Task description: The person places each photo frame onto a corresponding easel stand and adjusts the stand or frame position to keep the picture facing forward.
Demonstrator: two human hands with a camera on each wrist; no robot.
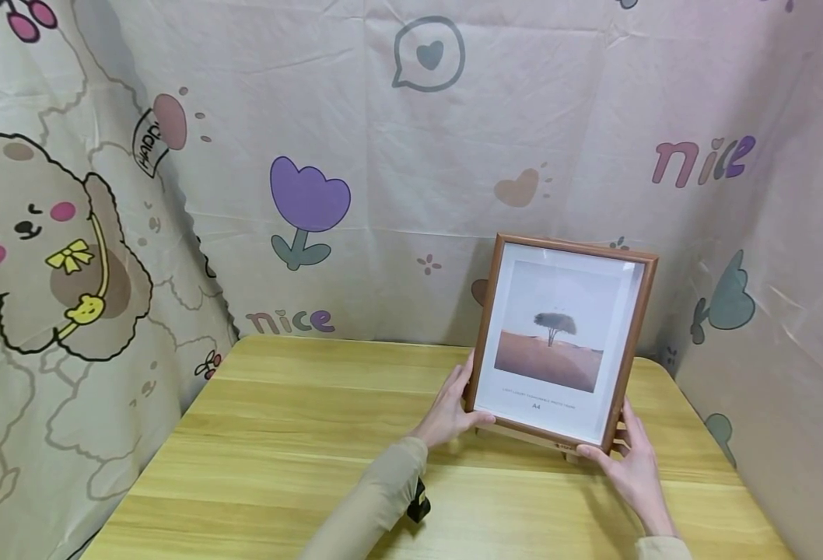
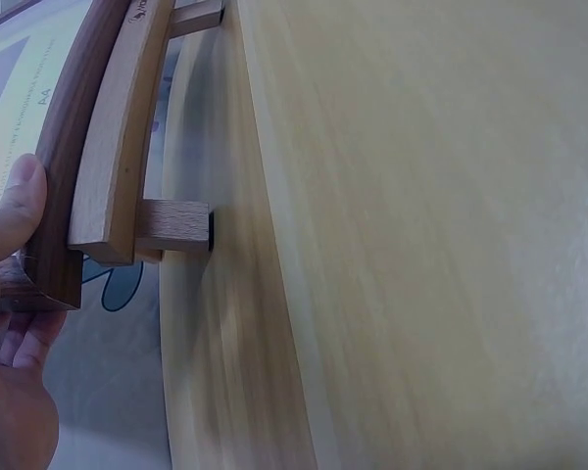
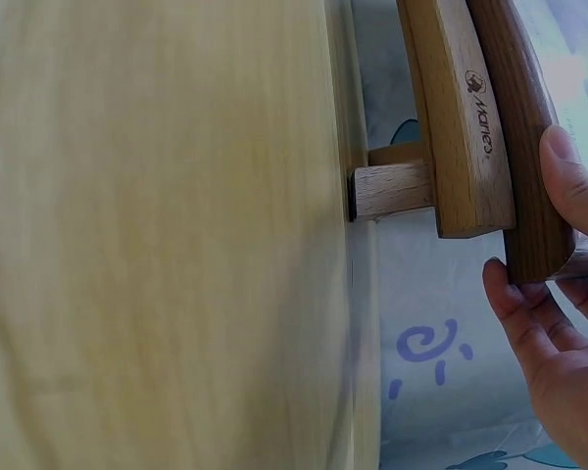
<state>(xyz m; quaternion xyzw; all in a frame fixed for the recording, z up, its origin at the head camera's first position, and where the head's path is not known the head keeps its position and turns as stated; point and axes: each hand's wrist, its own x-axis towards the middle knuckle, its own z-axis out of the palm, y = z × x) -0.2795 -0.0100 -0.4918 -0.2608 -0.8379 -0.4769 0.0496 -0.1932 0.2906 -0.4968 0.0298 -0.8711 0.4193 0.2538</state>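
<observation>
A brown wooden picture frame stands upright, leaning back, toward the right of the table. Its print shows a lone tree on reddish ground. My left hand grips the lower left corner, thumb on the front and fingers behind. At the lower right corner, my right hand holds it the same way. The bottom edge lies along the ledge of a light wooden tabletop easel, and both corners extend past the ledge's ends. In the right wrist view a branded easel ledge sits on short feet. The frame hides the easel's upper part.
The wood-grain table reaches back to a printed cloth backdrop, with cloth also hanging at both sides. A small black device shows at my left sleeve.
</observation>
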